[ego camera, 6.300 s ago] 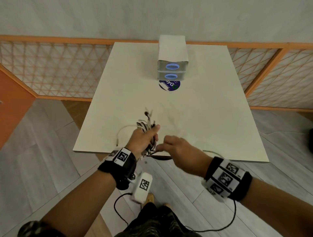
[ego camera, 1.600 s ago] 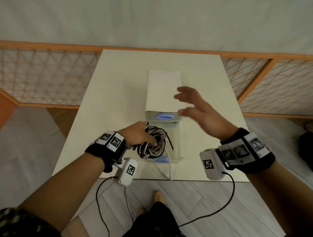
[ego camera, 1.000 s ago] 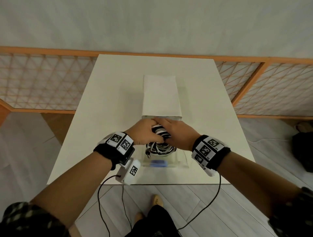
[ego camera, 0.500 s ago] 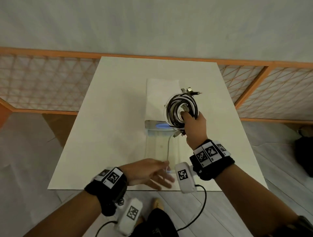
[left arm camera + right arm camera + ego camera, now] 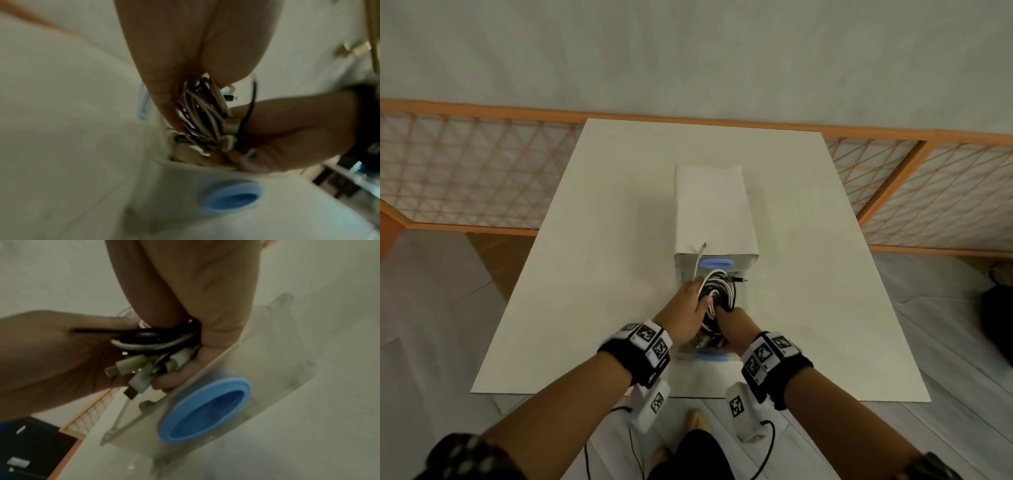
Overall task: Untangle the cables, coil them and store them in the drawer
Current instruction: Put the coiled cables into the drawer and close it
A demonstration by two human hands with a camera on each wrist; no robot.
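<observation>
A coil of black and white cables (image 5: 719, 294) sits low in the pulled-out clear lower drawer (image 5: 743, 301) of the white drawer unit (image 5: 712, 205). Both hands hold it. My left hand (image 5: 700, 299) grips its left side and my right hand (image 5: 722, 313) grips its near right side. One white cable end (image 5: 699, 260) sticks up past the upper drawer's blue handle (image 5: 715, 263). In the left wrist view the cable bundle (image 5: 205, 113) lies between my fingers above the drawer's blue handle (image 5: 230, 198). In the right wrist view several plugs (image 5: 135, 369) hang over the drawer's front wall (image 5: 205, 369).
The unit stands mid-table on a white table (image 5: 602, 257); the drawer front nearly reaches the table's near edge. An orange lattice fence (image 5: 465, 171) runs behind and beside the table. A dark bag (image 5: 996, 325) lies on the floor at right.
My right hand has brought the coil down from above the unit into the open drawer. My left hand has left the drawer front and taken hold of the coil.
</observation>
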